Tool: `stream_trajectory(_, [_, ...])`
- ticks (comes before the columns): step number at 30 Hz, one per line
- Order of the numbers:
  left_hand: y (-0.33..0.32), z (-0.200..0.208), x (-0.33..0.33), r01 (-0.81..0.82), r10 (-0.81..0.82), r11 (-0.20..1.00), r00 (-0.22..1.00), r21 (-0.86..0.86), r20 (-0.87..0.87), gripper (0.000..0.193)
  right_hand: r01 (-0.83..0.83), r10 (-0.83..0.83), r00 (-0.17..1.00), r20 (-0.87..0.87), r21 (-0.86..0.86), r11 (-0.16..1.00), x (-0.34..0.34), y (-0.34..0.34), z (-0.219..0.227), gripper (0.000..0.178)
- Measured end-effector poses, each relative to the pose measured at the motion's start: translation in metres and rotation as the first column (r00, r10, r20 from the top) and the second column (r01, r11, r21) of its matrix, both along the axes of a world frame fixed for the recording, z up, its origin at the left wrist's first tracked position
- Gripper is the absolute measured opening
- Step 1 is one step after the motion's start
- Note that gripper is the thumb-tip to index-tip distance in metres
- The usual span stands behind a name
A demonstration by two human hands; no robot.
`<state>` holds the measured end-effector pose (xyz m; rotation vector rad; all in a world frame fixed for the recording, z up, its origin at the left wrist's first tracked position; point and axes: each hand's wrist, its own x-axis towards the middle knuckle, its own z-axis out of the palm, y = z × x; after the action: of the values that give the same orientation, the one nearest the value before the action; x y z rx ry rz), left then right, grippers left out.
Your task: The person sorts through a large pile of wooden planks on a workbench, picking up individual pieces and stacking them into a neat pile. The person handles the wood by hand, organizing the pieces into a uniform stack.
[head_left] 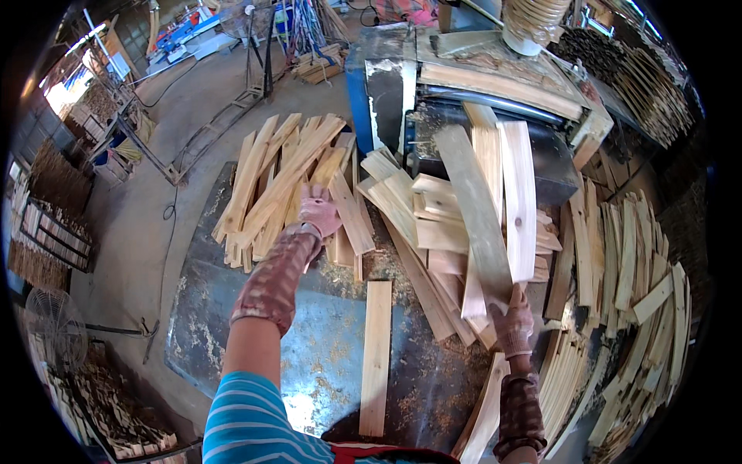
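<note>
My left hand (319,210), in a pink work glove, rests on a left-hand pile of wooden boards (290,174) with its fingers stretched forward. A short yellowish board (330,165) lies just beyond those fingertips. On the right, my gloved right hand (513,325) is closed on the near end of a long greyish board (473,205). Right beside it is a pale board (519,201) with a knot, its near end by my thumb; whether I grip that one too, I cannot tell. A single light board (376,359) lies lengthwise before me.
The dark metal table (232,309) is strewn with sawdust. A machine with a roller (495,104) stands at its far side. More boards (437,220) are heaped at centre right, and stacks (641,309) fill the right. At left are a metal frame (220,127) and a fan (56,329).
</note>
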<state>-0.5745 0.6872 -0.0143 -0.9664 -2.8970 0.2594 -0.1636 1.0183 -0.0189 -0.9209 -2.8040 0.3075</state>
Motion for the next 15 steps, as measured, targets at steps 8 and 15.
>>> stream_trajectory(8, [-0.036, -0.005, -0.046, -0.225, 0.228, 0.968, 0.974, -0.109, 0.014, 0.069, 0.142, -0.161, 0.976, -0.144, -0.132, 0.981, -0.036, -0.010, -0.064, 0.125])
stream_trajectory(15, [-0.095, 0.008, -0.063, -0.557, 0.487, 0.816, 0.807, 0.154, 0.335, 0.085, 0.203, -0.227, 0.974, -0.001, -0.445, 0.872, -0.040, -0.016, -0.028, 0.121])
